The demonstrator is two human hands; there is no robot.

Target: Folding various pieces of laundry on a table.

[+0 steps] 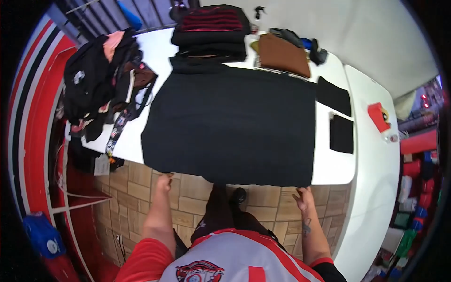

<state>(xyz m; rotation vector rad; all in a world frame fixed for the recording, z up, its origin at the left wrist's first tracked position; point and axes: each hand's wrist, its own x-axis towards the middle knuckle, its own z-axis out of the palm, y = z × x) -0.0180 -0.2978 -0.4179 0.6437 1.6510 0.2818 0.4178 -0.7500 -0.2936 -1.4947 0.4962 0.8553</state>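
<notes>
A large black garment lies spread flat over the white table, its lower edge hanging at the table's near side. At its near left corner, my left hand grips the hem, the fingertips partly hidden by the cloth. My right hand pinches the near right corner, with the other fingers loosely bent below. Black folded fabric lies at the garment's far left end, against a tall stack of folded dark clothes.
A heap of mixed clothes covers the table's left end. Toward the back are a spray bottle and a folded brown garment. Two folded black pieces lie on the right. A second white table adjoins, holding a red item.
</notes>
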